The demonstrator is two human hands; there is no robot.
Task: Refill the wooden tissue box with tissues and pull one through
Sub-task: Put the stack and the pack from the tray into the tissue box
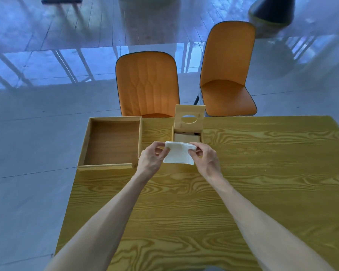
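**benchwatcher:** Standing right by the yellow wood-grain tabletop (pixel 243 173) here. The person's got a folded white stack of tissues (pixel 179 154) up in the air, left hand (pixel 152 157) pinching one top corner, right hand (pixel 205 156) pinching the other, both grips clamped on the paper. It's hanging just in front of the small wooden tissue box (pixel 187 133), which sits with its hinged lid with the oval hole (pixel 189 117) tipped up and open. There's something pale down inside already, can't tell what. Big shallow wooden tray (pixel 111 141) sits off to the left, nothing in it that I can see.

**grainy_dave:** So the loading bit, I'd guess?

**benchwatcher:** Looks that way to me. If it were me I'd keep the stack flat and squared to the opening, lower it straight in rather than stuffing it, since the fit looks snug. Keep hold of the top sheet's edge so it's easy to feed up through the oval once the lid comes down. Pinch too hard and it'll crumple.
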